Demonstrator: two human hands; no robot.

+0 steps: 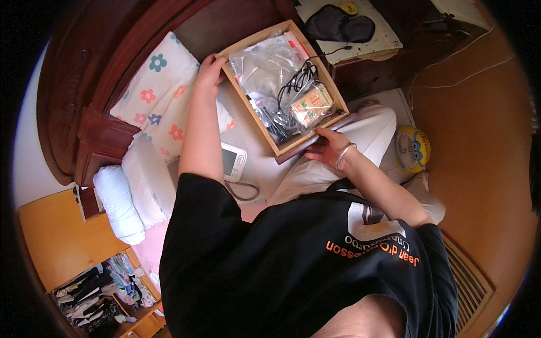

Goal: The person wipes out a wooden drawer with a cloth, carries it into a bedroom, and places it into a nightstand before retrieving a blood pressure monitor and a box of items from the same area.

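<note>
A wooden drawer (249,107) is tilted over the bed between my two hands. My left hand (212,69) grips its far left corner, thumb on the rim. At the near end, my right hand (331,145), with a bangle at the wrist, holds the drawer by its dark front panel, the thumb up against it. Inside lie clear plastic bags (270,63), a coiled black cable (300,80) with its plug end hanging over the right rim, a bagged patterned box (312,105) and dark slim items in plastic (270,118).
On the bed are a flowered pillow (158,93), a white digital monitor (233,162) with a grey tube, and a rolled white bundle (118,203). A bedside cabinet (380,42) bears a dark cloth item (338,25). A yellow fan (413,149) stands right of my legs.
</note>
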